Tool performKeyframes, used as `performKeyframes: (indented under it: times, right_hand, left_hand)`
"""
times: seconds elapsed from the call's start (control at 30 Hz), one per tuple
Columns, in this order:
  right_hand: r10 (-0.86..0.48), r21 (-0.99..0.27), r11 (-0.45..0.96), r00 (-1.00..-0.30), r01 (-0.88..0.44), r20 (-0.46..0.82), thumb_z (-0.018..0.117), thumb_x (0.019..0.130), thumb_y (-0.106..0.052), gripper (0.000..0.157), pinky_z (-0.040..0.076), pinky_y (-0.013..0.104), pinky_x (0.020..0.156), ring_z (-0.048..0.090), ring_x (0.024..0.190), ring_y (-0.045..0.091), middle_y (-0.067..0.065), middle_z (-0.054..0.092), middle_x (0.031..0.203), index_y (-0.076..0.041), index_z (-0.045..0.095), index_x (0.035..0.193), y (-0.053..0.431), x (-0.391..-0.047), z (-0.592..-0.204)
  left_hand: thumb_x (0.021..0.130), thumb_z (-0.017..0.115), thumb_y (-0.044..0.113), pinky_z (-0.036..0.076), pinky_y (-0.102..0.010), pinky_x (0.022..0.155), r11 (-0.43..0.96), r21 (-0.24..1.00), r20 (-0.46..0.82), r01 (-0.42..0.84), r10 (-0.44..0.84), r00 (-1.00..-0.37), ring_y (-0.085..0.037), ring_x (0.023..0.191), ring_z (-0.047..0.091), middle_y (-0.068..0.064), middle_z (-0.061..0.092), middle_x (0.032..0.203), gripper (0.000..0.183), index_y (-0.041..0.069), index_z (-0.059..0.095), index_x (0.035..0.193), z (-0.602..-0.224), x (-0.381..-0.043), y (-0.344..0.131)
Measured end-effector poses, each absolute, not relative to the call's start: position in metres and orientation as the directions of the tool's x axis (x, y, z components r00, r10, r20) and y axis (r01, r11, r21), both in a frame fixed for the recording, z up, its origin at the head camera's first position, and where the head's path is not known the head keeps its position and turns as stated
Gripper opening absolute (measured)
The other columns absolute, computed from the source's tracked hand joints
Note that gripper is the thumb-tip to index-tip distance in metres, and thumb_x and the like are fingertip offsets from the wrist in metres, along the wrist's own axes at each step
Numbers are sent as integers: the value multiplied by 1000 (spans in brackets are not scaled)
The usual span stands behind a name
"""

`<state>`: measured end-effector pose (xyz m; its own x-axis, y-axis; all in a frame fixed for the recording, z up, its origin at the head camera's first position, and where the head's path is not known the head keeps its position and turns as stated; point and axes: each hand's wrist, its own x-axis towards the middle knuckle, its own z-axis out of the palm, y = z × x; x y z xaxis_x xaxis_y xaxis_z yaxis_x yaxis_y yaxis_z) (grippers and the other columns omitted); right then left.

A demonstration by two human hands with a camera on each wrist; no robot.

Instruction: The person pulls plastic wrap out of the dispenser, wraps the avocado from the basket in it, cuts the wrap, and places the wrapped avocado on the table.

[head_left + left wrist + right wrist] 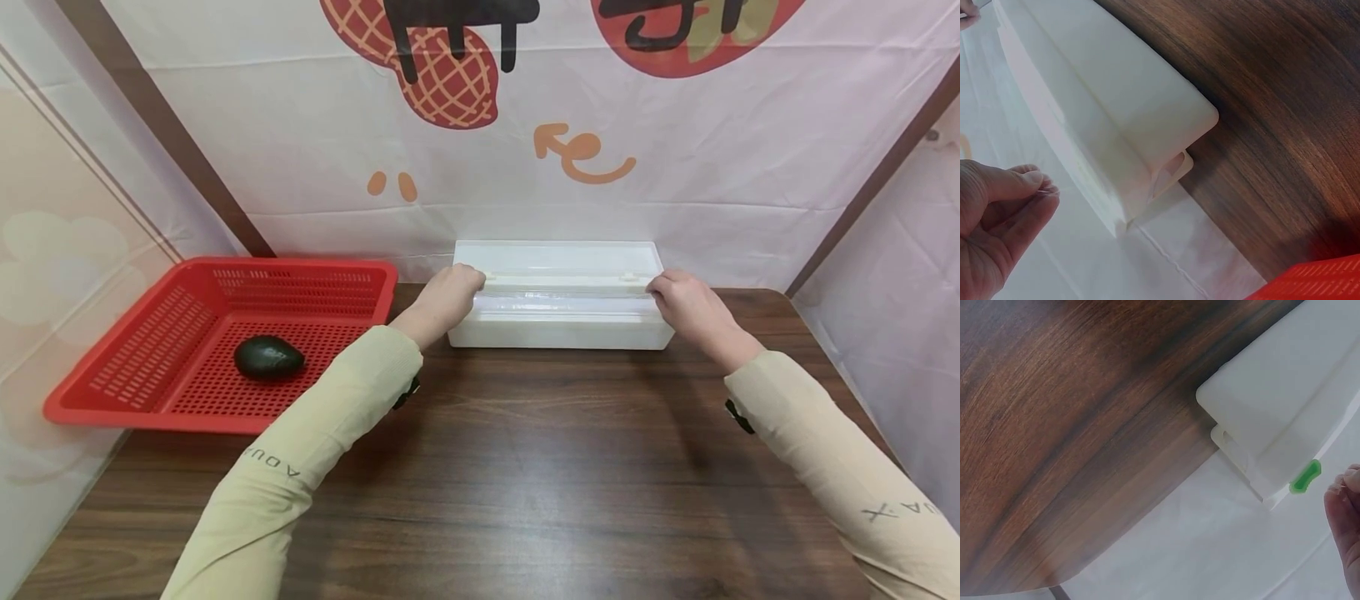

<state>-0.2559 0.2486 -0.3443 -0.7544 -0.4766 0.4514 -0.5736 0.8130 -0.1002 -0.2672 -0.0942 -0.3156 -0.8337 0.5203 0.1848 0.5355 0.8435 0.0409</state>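
A long white cling film dispenser [558, 335] stands at the back of the table with its lid [555, 254] raised. At its left end, my left hand [448, 300] pinches a bit of clear cling film between thumb and fingers; in the left wrist view that hand [1007, 215] is held off the box, with crumpled film [1046, 186] at the fingertips. My right hand [693, 307] is at the opposite end, fingertips pinched on the film's other side. A green cutter slider [1305, 477] shows on the box near the right hand [1349, 515].
To the left, a red plastic basket [225, 423] holds a dark avocado [268, 358]. The dispenser is close to the printed white cloth [315, 183] hanging behind the brown wooden table [525, 467]. More cloth hangs at both sides.
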Motion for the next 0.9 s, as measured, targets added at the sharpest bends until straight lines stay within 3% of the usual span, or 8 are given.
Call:
performKeyframes:
  times: [0.9]
  right_hand:
    - [-463, -160, 806, -776, -569, 428, 55, 80, 14, 15, 49, 44, 73, 61, 81, 35, 21, 64, 84, 8, 66, 87, 254, -263, -336]
  left_hand:
    - [78, 46, -17, 47, -37, 83, 855, 96, 174, 510, 490, -854, -30, 92, 61, -17, 66, 96, 30, -3, 67, 94, -312, -276, -97]
